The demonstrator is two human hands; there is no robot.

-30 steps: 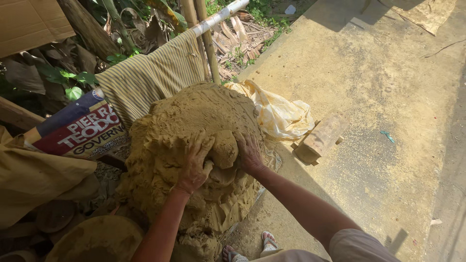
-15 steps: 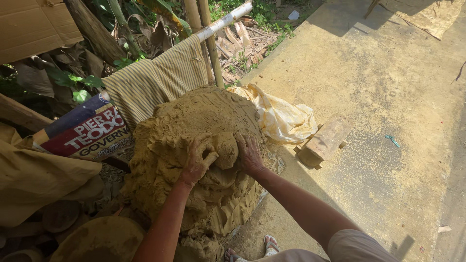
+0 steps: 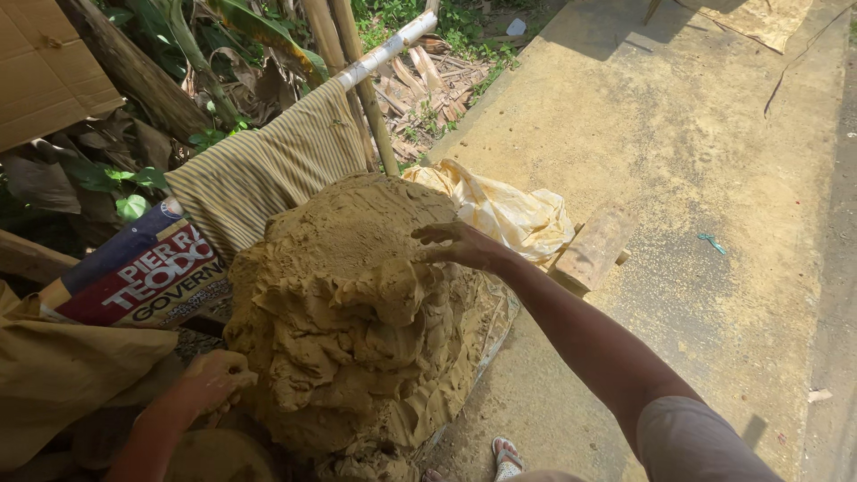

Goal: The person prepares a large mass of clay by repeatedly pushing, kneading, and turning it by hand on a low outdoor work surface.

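Sitting at frame centre, big mound of yellow-brown clay [image 3: 357,312] rests on a clear plastic sheet [image 3: 495,312] at the edge of a concrete floor [image 3: 696,178]. Surface lumpy, folded, wet-looking; top domed, lower flanks ragged.

Right hand [image 3: 455,243] on upper right shoulder of mound, palm down, fingers [image 3: 428,234] spread apart and flat on the clay, not gripping. Left hand [image 3: 210,379] low at mound's left base, fingers curled together vs. the clay; cannot tell if a lump is held inside the curl.

Edges: sheet sticks out only on the right side, crumpled. Left and rear of mound crowded: striped cloth [image 3: 268,170] draped over a white pole [image 3: 384,49] just behind, printed banner [image 3: 143,277] touching near left, tan cloth [image 3: 62,375] beyond it. Bamboo stems [image 3: 357,80] upright behind, dry leaves and plants further back. Yellow plastic bag [image 3: 504,210] just beside mound at rear right, wooden block [image 3: 594,250] next to it.

Open room: right side, wide bare concrete, only a small blue scrap [image 3: 711,241] on it.

Hidden/cut off: mound's underside and back not visible; round clay-coloured shape bottom left partly cut by frame, unclear what. Sandalled foot [image 3: 507,455] at bottom edge, mostly cropped. Cardboard [image 3: 45,71] top left, cropped.
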